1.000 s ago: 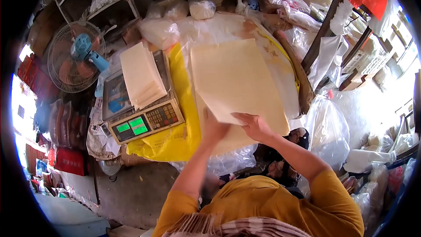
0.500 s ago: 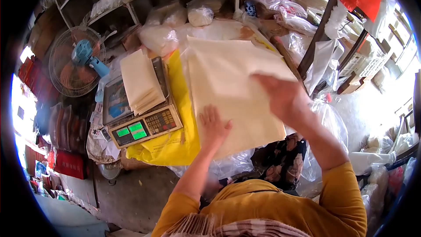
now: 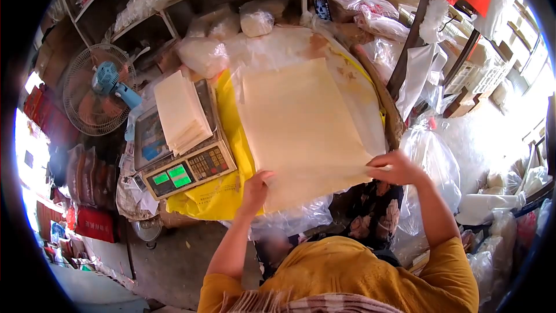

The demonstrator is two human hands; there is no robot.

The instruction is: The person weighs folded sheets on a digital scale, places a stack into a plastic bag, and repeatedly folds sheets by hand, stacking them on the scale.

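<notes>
A large, thin cream-coloured sheet [image 3: 304, 122] lies spread on the table, its near edge towards my body. My left hand [image 3: 256, 190] is closed at the near left corner, fingers curled on the sheet's edge. At the near right corner, my right hand [image 3: 397, 168] pinches the edge between thumb and fingers. Whether one layer or more lies there, I cannot tell. To the left, a folded stack of similar cream sheets [image 3: 182, 113] rests on a digital scale [image 3: 188, 169] with green lit displays.
Yellow plastic [image 3: 229, 194] lies under the scale and the sheet's left side. A fan [image 3: 98, 90] stands at the left. Filled clear bags [image 3: 202, 57] sit at the back, near a phone [image 3: 322, 8]. A clear plastic bag [image 3: 428, 156] hangs right of the table.
My right hand has come down from above the sheet to its near right corner. My left hand has gone from lying flat on the sheet to gripping its near left corner.
</notes>
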